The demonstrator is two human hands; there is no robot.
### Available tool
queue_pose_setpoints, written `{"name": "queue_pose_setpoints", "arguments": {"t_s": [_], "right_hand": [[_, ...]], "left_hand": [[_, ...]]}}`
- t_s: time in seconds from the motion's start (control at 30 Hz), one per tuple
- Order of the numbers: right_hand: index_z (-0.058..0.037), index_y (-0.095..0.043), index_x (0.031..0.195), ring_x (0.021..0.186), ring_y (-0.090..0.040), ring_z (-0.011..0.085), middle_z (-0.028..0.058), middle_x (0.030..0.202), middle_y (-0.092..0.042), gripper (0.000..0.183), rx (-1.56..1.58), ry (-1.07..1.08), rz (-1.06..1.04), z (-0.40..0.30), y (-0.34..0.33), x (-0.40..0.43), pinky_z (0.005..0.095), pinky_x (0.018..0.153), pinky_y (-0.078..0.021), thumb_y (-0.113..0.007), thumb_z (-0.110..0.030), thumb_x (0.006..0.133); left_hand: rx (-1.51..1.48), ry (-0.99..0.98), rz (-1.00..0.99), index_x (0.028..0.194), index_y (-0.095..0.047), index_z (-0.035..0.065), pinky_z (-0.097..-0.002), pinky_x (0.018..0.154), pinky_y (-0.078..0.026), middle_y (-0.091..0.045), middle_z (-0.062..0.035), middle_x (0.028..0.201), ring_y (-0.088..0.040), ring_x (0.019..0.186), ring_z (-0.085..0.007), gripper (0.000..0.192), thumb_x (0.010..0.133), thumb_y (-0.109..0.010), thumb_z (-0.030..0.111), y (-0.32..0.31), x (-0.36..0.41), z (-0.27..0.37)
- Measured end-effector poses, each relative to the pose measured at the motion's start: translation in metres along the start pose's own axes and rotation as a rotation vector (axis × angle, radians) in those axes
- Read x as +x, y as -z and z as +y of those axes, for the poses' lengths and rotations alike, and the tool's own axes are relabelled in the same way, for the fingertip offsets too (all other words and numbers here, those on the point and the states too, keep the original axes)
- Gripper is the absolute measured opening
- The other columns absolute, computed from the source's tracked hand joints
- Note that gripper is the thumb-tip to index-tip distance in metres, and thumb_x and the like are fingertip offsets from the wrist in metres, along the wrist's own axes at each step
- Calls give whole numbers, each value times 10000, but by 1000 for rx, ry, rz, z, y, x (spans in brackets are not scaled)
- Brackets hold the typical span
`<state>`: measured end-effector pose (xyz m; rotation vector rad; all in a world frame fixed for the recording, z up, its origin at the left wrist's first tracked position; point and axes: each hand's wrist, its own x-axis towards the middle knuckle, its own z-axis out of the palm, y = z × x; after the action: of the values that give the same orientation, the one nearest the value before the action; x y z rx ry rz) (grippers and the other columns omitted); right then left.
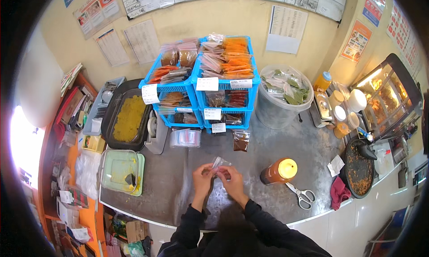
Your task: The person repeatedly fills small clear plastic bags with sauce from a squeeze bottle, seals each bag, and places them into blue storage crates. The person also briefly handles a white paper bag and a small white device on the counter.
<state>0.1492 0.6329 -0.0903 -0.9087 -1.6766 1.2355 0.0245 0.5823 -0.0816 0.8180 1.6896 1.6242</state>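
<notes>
Between the fingertips of both hands is a small clear plastic bag [220, 162], held just over the dark metal tabletop. My left hand [203, 179] pinches its left side, and my right hand [232, 180] grips the right side. Whether anything is inside the bag cannot be made out. Beyond the hands lie a stack of clear plastic bags [185, 138] and one filled sachet of brown sauce [241, 141]. A squeeze bottle of brown sauce [273, 172] with a yellow lid stands to the right, beside a pair of scissors [303, 196].
Blue stacked baskets [225, 81] of filled sachets stand at the back, next to a clear bucket [278, 112] of bagged leaves. A black pan of yellow food [129, 119], a tape dispenser [157, 139] and a green-based container [142, 176] sit left. A stone mortar [348, 176] and red cloth [339, 191] are right.
</notes>
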Motion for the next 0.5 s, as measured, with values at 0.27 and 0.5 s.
{"name": "queue_pose_setpoints", "arguments": {"t_s": [0.27,0.5], "right_hand": [[-84,-730,1133,821,-715,244,104,1017,-671,255,-190,162,-131,-18,30,-29,336,736,-572,-740,-67,879],[-55,-740,1110,847,-726,230,96,976,-704,284,-95,51,-396,-61,60,-47,304,750,-566,-800,-132,843]], "left_hand": [[-437,313,-3,1015,-680,-77,-336,784,-630,-699,-125,943,-699,838,-194,169,955,-690,81,8,-57,15],[-179,370,-285,951,-717,-14,-233,689,-551,-708,-58,850,-687,809,-120,133,907,-759,104,32,-77,19]]}}
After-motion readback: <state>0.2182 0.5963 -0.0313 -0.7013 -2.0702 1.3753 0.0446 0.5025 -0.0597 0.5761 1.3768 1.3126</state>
